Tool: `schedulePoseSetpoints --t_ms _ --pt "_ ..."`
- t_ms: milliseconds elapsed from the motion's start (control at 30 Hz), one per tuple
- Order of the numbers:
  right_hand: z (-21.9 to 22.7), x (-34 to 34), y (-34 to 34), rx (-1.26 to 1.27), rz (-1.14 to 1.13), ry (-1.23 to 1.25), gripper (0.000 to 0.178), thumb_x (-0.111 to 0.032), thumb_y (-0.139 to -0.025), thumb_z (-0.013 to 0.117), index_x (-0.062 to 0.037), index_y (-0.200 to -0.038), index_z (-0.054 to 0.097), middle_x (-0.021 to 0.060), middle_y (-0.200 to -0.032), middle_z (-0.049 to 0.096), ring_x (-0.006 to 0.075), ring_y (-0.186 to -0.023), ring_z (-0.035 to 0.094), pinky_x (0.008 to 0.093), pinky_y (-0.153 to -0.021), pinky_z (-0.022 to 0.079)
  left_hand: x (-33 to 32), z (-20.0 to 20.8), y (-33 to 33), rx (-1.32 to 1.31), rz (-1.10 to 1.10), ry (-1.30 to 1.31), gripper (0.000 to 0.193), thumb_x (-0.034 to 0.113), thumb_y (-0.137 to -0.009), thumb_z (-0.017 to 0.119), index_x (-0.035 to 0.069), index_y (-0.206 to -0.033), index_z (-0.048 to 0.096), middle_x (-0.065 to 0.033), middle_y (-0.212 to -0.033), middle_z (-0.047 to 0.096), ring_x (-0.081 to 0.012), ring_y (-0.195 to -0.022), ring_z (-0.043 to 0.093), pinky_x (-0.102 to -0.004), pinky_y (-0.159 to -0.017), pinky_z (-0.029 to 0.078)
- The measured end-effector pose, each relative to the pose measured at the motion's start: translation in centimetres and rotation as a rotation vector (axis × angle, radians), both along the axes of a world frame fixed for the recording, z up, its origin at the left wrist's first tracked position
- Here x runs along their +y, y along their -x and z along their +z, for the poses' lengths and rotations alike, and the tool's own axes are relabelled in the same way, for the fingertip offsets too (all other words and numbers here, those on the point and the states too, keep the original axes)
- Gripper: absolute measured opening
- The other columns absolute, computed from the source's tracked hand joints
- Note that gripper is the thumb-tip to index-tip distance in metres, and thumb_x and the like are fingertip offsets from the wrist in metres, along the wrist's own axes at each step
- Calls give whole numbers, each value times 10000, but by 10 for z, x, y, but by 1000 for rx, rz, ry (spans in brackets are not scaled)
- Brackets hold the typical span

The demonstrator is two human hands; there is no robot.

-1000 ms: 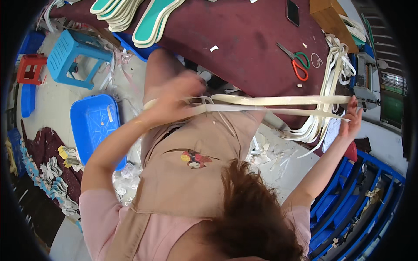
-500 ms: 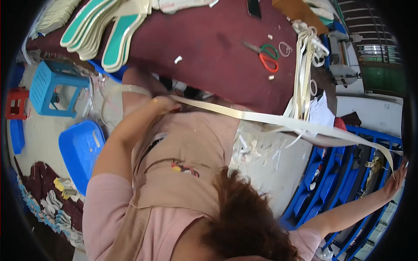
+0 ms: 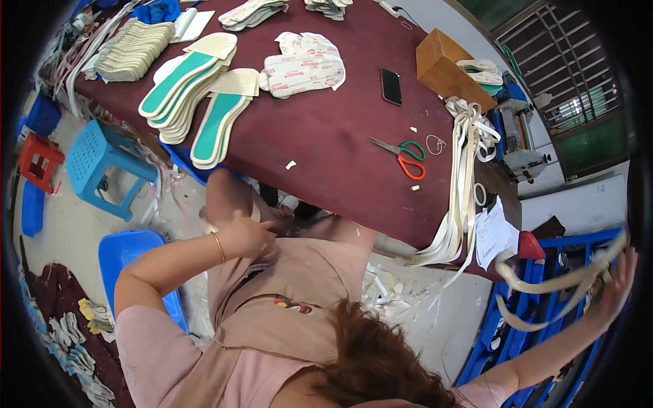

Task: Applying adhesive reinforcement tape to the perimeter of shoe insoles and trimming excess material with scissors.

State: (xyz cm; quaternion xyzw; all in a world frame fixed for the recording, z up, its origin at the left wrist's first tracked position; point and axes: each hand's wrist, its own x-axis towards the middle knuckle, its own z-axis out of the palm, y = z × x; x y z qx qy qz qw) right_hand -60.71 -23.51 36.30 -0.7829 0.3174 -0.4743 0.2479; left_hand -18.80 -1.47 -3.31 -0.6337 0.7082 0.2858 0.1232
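Cream strip [image 3: 541, 287] is looping loosely from the right hand [image 3: 620, 282].
Nearest, the left hand [image 3: 250, 238] is showing blurred over the apron [image 3: 306, 272]; one cannot tell whether it is gripping anything. The right hand is grasping the strip beside one blue rack [image 3: 578, 241], where slack loops, hanging close, could be snagging or twisting. Farther off, one bundle of strips [image 3: 462, 183] is draping over the tabletop [image 3: 326, 149] edge; a careless tug could be tangling it. Beyond, one pair of scissors [image 3: 401, 151], two piles of green-faced insoles [image 3: 218, 126], one phone [image 3: 391, 86] and one wooden box [image 3: 435, 62] are lying.
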Motion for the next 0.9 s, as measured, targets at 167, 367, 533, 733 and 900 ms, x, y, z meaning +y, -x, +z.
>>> schedulePoseSetpoints --t_ms 167,367,533,733,900 --pt "-106 60 -165 578 384 -732 570 -131 -856 570 -33 -1369 342 109 -1091 606 80 -549 581 233 -455 459 -63 83 55 838 -51 109 509 497 -908 439 136 -1257 524 -85 -1331 479 -278 -1227 444 -511 -968 335" --pt "-93 74 -111 772 788 -745 509 -138 -836 638 95 -1248 451 178 -826 682 137 -566 650 225 -508 510 -85 122 89 2899 485 -464 660 560 -938 242 165 -1438 69 -261 -1234 510 -317 -1075 557 -344 -824 452" --pt "-143 66 -64 586 672 -834 287 -116 -824 642 87 -1023 605 129 -747 681 168 -563 654 240 -526 507 -85 112 104 2617 587 -641 581 340 -972 394 125 -1450 143 -192 -1163 570 -183 -931 565 -237 -684 416" --pt "-180 61 -104 1051 696 -576 317 -271 -808 678 14 -942 642 129 -669 637 265 -592 635 307 -544 473 -92 107 110 2215 736 -602 210 141 -856 620 37 -1018 537 -27 -780 565 -38 -560 424 -179 -495 320" --pt "-185 57 -107 1235 431 -759 475 -391 -766 699 6 -1017 635 156 -560 572 278 -517 587 327 -505 438 -72 64 117 2044 803 -658 179 215 -873 602 60 -911 519 40 -548 430 -37 -493 360 -214 -438 226"
